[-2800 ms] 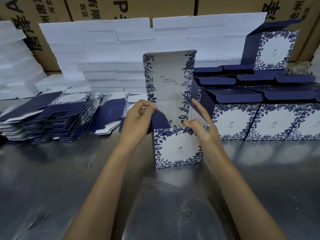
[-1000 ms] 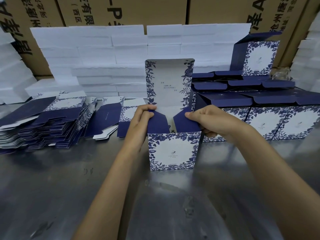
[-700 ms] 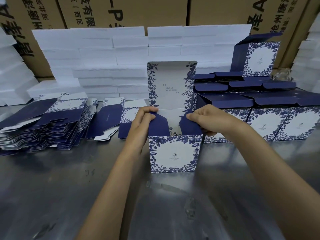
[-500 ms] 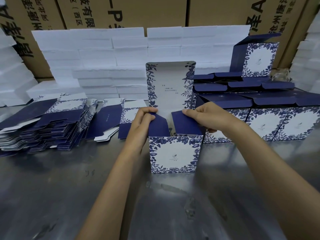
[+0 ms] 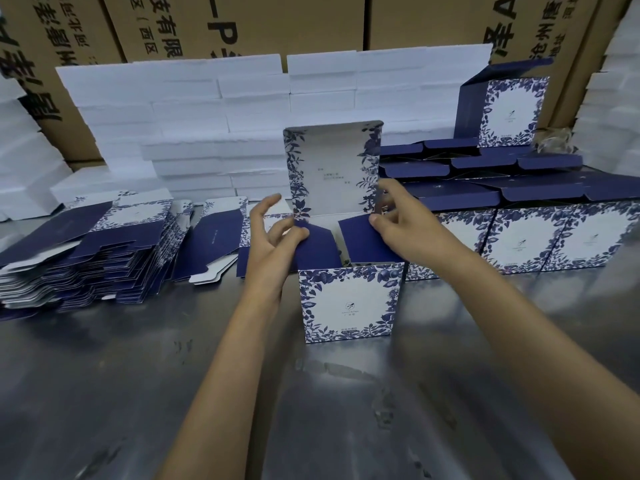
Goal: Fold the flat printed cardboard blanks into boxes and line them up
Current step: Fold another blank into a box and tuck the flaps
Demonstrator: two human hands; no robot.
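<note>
- At 12 o'clock on the worktop (image 5: 104,393), dead centre: the box (image 5: 349,303) I'm folding, upright, lid flap (image 5: 329,168) standing up at the back.
- Left hand (image 5: 273,244): fingers loosely spread, tips resting on the left dust flap (image 5: 317,247) to keep it tucked in; thumb lifted clear. No pinch.
- Right hand (image 5: 405,223): fingers straight-ish, laid on the right dust flap (image 5: 367,242), pressing it inward. Both flaps need to sit down before the lid can close.
- Finished boxes (image 5: 526,244) lined up at 2 o'clock, so this one probably joins the row's left end.
- Flat blanks (image 5: 86,251) stacked at 9 o'clock, in easy left reach.
- White foam slabs (image 5: 214,109) behind, at 12.
- Versus half a second ago: left fingers have opened out from a curled hold; right hand has slid back toward the lid hinge. Flaps unchanged, lid still up.
</note>
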